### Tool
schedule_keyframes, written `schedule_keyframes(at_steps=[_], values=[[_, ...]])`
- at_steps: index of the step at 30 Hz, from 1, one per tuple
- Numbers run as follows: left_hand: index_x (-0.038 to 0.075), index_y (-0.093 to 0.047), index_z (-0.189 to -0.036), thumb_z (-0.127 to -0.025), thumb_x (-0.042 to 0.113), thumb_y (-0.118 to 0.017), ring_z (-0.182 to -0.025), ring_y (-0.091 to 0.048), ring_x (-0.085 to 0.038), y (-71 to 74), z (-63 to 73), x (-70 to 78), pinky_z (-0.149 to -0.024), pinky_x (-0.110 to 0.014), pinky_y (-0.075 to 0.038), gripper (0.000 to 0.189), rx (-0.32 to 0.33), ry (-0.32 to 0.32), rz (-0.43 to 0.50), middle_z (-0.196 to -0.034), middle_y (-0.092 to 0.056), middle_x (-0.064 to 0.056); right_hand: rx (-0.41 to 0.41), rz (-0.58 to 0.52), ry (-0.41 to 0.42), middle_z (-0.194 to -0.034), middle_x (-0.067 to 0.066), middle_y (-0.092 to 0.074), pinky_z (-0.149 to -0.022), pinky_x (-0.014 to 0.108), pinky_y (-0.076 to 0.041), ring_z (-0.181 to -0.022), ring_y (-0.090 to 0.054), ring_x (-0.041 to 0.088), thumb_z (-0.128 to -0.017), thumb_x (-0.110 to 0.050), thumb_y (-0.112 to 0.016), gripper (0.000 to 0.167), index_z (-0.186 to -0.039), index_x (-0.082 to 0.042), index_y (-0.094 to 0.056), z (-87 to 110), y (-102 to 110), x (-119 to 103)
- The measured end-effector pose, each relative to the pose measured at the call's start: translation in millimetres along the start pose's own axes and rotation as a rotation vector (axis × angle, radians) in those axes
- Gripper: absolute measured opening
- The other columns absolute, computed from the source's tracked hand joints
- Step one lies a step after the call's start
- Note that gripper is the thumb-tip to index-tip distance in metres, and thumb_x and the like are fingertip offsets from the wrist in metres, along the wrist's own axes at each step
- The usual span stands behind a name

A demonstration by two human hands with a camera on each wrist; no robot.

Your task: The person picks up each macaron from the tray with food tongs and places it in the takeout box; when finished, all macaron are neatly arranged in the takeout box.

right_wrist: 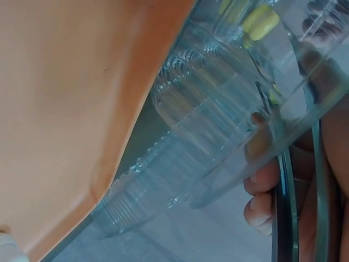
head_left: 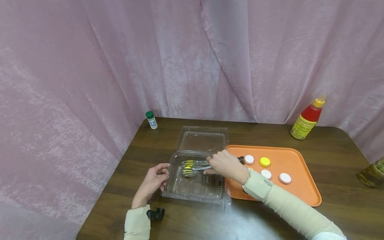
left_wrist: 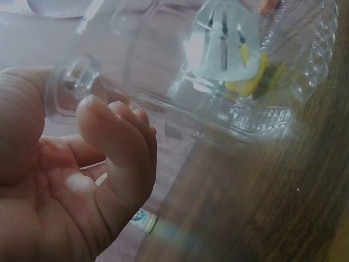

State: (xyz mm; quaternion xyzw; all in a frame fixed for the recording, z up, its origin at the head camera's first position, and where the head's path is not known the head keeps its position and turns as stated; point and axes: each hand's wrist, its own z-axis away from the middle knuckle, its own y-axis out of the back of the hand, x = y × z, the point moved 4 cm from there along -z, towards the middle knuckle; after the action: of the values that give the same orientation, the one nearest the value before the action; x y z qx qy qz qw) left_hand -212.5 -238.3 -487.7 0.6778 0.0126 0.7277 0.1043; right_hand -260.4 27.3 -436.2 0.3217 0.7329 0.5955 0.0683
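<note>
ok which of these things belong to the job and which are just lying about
In the job, by the look of it:
tongs in the right hand
open clear container, left hand at its rim
yellow piece at the tongs' tips
orange tray with white pieces and yellow pieces

Just lying about:
green-capped shaker
yellow-capped red bottle
bottle at the right edge

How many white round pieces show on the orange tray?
3 on the orange tray: leftmost piece near the right hand, middle piece beside the right sleeve, rightmost piece farther right. The sleeve covers part of the tray, so others may be hidden.
</note>
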Motion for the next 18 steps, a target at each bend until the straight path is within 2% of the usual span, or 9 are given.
schedule_keyframes(at_steps=[5,12,18], values=[[-0.013,-0.051,-0.134,-0.087,-0.013,-0.053,-0.057,-0.048,-0.013,0.4,-0.2,-0.8,-0.043,-0.022,-0.043,0.047,0.002,-0.002,0.002,-0.093,-0.054,-0.012,-0.011,-0.013,-0.018,-0.052,-0.007,-0.039,-0.037,0.025,-0.022,-0.044,-0.029,0.007,-0.087,-0.059,-0.069,0.049,-0.069,-0.015,-0.056,1.6,6.3,1.8],[-0.013,-0.050,-0.135,-0.087,-0.013,-0.053,-0.057,-0.048,-0.012,0.4,-0.1,-1.8,-0.043,-0.021,-0.042,0.048,-0.010,0.002,0.014,-0.093,-0.053,-0.012,0.051,0.030,-0.024,-0.052,-0.006,-0.042,-0.036,0.027,-0.027,-0.042,-0.033,0.008,-0.086,-0.061,-0.069,0.052,-0.066,-0.016,-0.052,7.5,14.8,4.9],[-0.013,-0.052,-0.134,-0.087,-0.013,-0.053,-0.056,-0.048,-0.012,1.2,-0.6,-2.3,-0.043,-0.021,-0.042,0.047,-0.001,0.007,0.013,-0.093,-0.053,-0.012,0.065,0.030,-0.060,-0.054,-0.005,-0.044,-0.036,0.027,-0.026,-0.043,-0.033,0.010,-0.085,-0.061,-0.069,0.053,-0.066,-0.015,-0.050,14.7,23.4,10.6]])
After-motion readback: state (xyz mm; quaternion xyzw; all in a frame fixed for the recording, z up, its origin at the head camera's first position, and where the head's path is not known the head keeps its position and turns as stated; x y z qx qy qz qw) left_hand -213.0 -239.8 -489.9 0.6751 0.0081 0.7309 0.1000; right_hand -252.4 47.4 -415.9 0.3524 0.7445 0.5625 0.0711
